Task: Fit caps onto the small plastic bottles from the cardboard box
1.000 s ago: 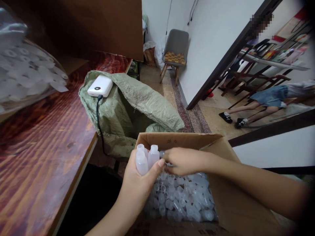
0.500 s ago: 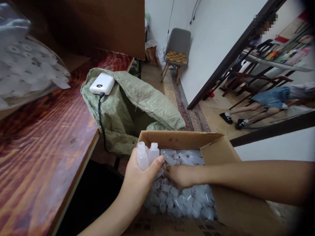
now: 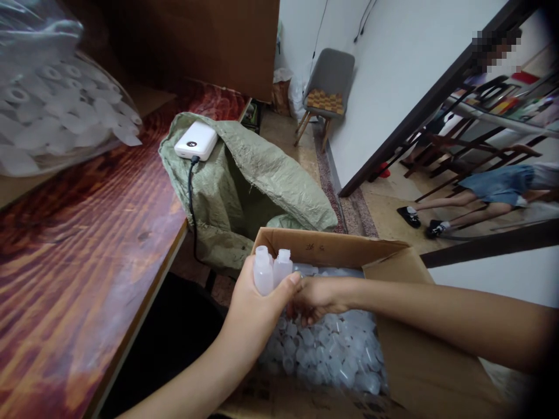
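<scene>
Though within left grip (image 3: 257,313), bottles (image 3: 263,277) neck-up.

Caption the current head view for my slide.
Left hand holds small translucent bottles at an open cardboard box of more bottles, right hand close by.

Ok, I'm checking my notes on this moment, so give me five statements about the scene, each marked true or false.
1. The left hand holds translucent bottles with their necks up. True.
2. The right hand rests on the wooden table. False: it is at the opening of the cardboard box, close to the left hand.
3. A white device lies on the green sack. True.
4. The cable plugged into that device is white. False: it is black.
5. The grey chair lies on its side. False: it stands on its legs.
</scene>
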### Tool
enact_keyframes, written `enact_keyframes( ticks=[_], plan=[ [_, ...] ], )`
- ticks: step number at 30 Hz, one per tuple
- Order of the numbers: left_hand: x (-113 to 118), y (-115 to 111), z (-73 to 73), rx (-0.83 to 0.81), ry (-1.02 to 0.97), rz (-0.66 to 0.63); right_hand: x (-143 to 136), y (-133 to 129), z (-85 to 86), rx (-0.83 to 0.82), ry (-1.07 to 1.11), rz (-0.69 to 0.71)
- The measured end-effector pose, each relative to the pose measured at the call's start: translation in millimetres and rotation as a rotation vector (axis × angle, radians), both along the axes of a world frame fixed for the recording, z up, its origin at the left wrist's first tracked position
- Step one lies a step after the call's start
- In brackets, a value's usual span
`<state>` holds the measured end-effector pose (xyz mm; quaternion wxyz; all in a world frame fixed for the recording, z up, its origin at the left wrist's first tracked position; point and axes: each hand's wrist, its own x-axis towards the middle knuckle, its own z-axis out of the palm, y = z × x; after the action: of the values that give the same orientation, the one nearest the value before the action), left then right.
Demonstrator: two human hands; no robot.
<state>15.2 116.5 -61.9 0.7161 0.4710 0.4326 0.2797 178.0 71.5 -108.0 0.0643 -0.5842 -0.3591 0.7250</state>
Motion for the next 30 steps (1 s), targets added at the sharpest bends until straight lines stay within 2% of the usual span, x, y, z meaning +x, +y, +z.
enact_keyframes(
  ticks=[4, 8, 12, 16, 19, 25, 28, 30],
  plan=[
    [1, 1, 1.0, -0.008, -0.017, 0.0, -2, 11, 12.1, 0.112, 0.098, -0.14],
    [1, 1, 1.2, -0.014, -0.034, -0.007, 2, 27, 36.5, 0.24, 0.146, -0.238],
    [3, 1, 0.0, -0.005, 0.004, 0.005, 14, 34, 60.1, 0.41, 0.093, -0.381],
    [4, 0, -0.7, -0.02, -0.031, -0.011, 24, 33, 75.4, 0.453, 0.138, -0.418],
    [4, 1, -1.2, -0.024, -0.048, -0.042, 28, 32, 86.2, 0.521, 0.154, -0.288],
    [2, 3, -3.2, 0.047, 0.056, -0.102, 33, 29, 106.7, 0.863, -0.263, 0.192],
    [1, 3, -2.6, 0.089, 0.098, -0.154, 36, 28, 110.7, 0.976, -0.258, 0.317],
    [1, 3, -2.0, 0.072, 0.079, -0.18, 38, 29, 111.9, 0.989, -0.246, 0.363]
  ],
)
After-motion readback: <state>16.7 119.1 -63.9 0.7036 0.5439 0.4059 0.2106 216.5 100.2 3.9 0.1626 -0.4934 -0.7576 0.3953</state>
